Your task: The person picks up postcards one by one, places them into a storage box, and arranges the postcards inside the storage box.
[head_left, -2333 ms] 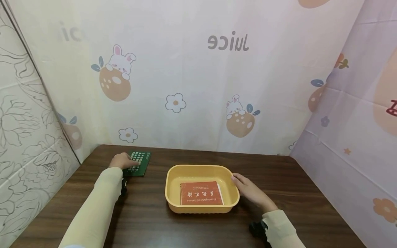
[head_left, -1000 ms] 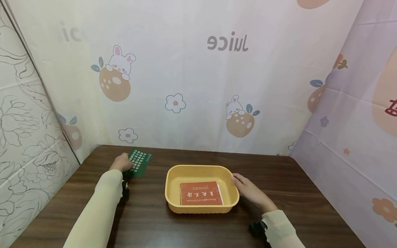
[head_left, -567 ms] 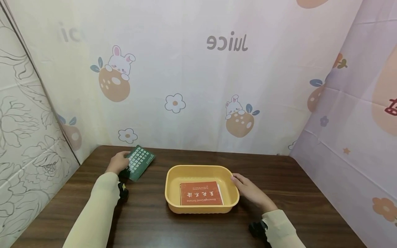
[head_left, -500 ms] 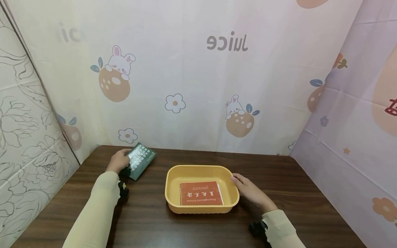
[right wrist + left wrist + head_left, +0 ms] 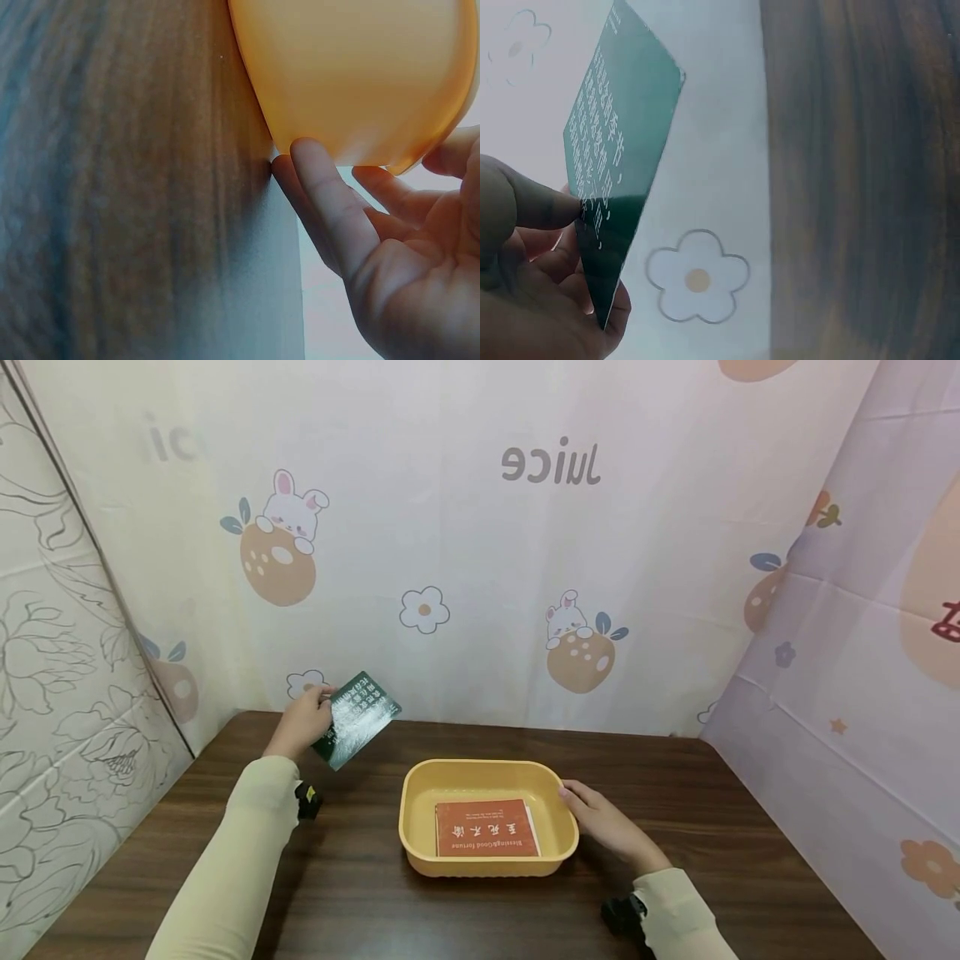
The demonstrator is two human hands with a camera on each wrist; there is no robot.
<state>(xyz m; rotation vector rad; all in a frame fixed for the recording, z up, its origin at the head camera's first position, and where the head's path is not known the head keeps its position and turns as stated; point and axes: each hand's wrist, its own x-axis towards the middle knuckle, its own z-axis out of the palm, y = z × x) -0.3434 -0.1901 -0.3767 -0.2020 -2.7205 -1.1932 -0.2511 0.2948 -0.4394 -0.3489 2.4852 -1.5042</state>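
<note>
A green card (image 5: 358, 718) printed with white characters is pinched in my left hand (image 5: 302, 722), tilted and lifted off the table. In the left wrist view my thumb presses the printed face of the card (image 5: 626, 142) and my fingers lie behind it. My right hand (image 5: 607, 827) holds the right end of a yellow plastic basin (image 5: 491, 867), thumb at the rim. Seen from the right wrist, several fingers (image 5: 330, 202) rest against the basin's outer wall (image 5: 360, 82). Inside the basin lies a red card (image 5: 487, 828) with white print, over a paler edge.
The basin stands on a dark brown wooden table (image 5: 360, 893). A white curtain (image 5: 450, 527) with rabbit and flower prints hangs behind the table's far edge, and more patterned cloth (image 5: 862, 693) closes in the right side.
My left hand has raised the green card from the table and moved it up and rightward, turning it as it rises. The right hand, basin and red card stay as they were.
</note>
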